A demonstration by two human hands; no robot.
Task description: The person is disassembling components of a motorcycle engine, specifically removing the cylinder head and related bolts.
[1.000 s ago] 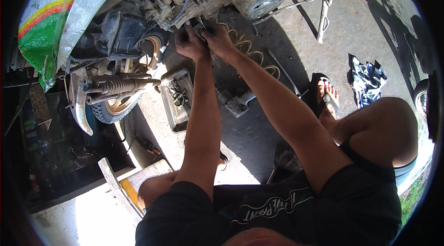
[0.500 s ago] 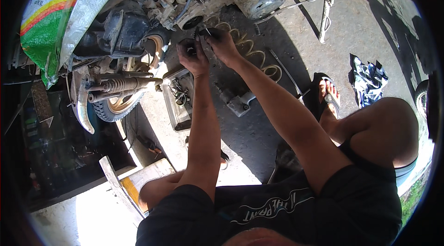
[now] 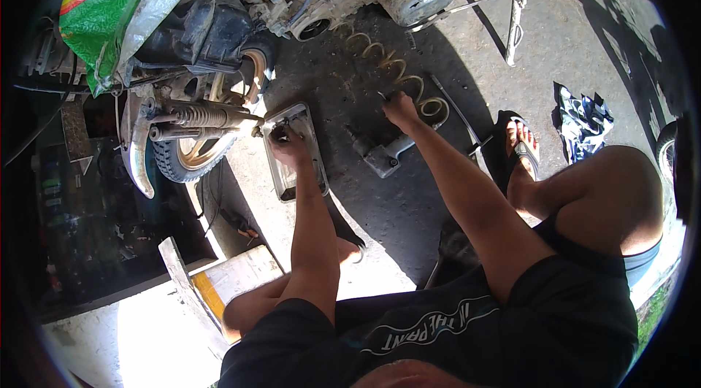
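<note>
Beside the treaded wheel (image 3: 169,160), the left hand (image 3: 290,148) hovers over the metal tray (image 3: 298,115), fingers curled; I cannot tell whether they grip anything in the shadow. Its raised rim presumably keeps loose parts together. Rightward, a pistol-shaped air wrench (image 3: 384,162) lies on the ground, probably for easy reach (a coiled hose (image 3: 394,67) loops nearby). Above it, the right hand (image 3: 399,112) pinches a thin piece (image 3: 382,95), kind unclear.

Floor gap between tray (image 3: 315,151) and power tool (image 3: 384,160), coiled hose (image 3: 398,62) beyond.
</note>
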